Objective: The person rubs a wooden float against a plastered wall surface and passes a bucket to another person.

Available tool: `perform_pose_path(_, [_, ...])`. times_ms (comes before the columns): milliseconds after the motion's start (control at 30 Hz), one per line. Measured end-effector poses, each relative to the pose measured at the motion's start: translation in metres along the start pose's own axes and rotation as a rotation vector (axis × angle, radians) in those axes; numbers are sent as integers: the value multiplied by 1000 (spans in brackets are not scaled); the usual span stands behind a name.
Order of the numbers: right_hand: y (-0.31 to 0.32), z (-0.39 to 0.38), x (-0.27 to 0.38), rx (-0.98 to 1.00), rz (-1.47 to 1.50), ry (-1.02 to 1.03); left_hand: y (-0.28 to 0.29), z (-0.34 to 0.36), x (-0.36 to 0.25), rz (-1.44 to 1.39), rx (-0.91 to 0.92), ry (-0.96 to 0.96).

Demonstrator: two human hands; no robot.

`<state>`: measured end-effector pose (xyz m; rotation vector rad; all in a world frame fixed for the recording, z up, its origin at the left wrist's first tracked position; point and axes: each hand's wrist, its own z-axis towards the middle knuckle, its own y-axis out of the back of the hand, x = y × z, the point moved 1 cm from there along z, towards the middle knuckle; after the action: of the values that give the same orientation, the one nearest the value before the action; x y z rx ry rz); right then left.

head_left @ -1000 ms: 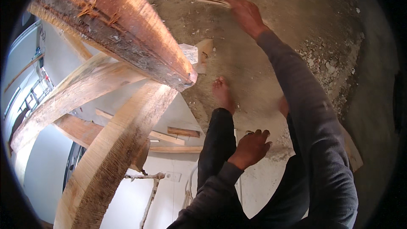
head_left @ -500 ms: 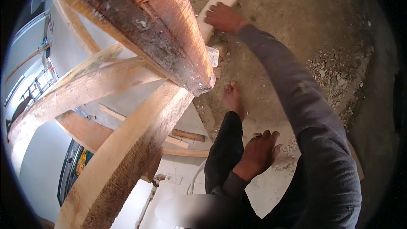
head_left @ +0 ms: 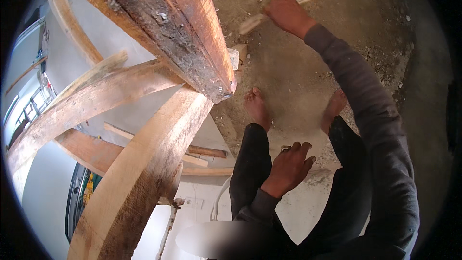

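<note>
My right hand (head_left: 288,15) is closed on a short pale wooden board (head_left: 252,23) above the dirt floor. The board is turned so mostly its narrow edge shows, one end on each side of the hand. My fingers on it are partly hidden behind the back of the hand. My left hand (head_left: 291,168), with a ring on one finger, hovers near my left knee. Its fingers are loosely bent and apart, and nothing shows in them.
A thick rough timber (head_left: 168,33) slants in at upper left, meeting a pale beam (head_left: 144,163) and a second beam (head_left: 91,91). A small wood block (head_left: 240,50) lies near the timber's end. Rubble (head_left: 392,72) covers the floor at right. My bare feet stand between.
My right hand has taken hold of the board, moved it to the right and turned it from its flat face onto its edge. My right foot has come into view. My left hand barely moved.
</note>
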<state>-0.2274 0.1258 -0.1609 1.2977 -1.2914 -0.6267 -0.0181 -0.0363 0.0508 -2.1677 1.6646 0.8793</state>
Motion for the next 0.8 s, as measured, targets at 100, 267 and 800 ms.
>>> perform_pose_path(100, [-20, 34, 10, -400, 139, 112, -5, 0, -7, -29, 24, 24])
perform_pose_path(267, [-49, 48, 39, -31, -27, 198, -12, 4, -4, -44, 16, -15])
perform_pose_path(800, [-3, -123, -58, -27, -64, 68, -30, 8, -6, -57, 48, -44])
